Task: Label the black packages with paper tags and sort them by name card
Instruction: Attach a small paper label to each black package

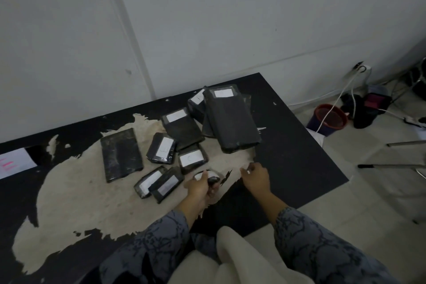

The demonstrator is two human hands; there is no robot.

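**Small package in your left hand, labelled packages spread ahead**

While your left hand curls around a small black wrapped package with a white paper tag, your right hand sits just to its 3 o'clock, fingers bent toward each other at the tips; a small pale speck shows at the fingertips, but you cannot tell whether they pinch anything.

You are working on a black table with its top layer peeled away to a pale patch. From the package you hold, the other black packages fan out between 9 and 1 o'clock:

- At 1 o'clock, a large flat black package with a white tag at its far end lies on top of others.
- At 12 o'clock, a small black package with a white tag lies nearest.
- At 11 o'clock, a rounded black package with a white tag lies beside a medium black package tagged at its far end.
- At 10 o'clock, a flat black package with no tag showing lies alone.
- At 9 o'clock, two narrow tagged black packages lie side by side, touching.

Far off at 9 o'clock, at the table's left edge, a white paper card with pink marks lies flat.
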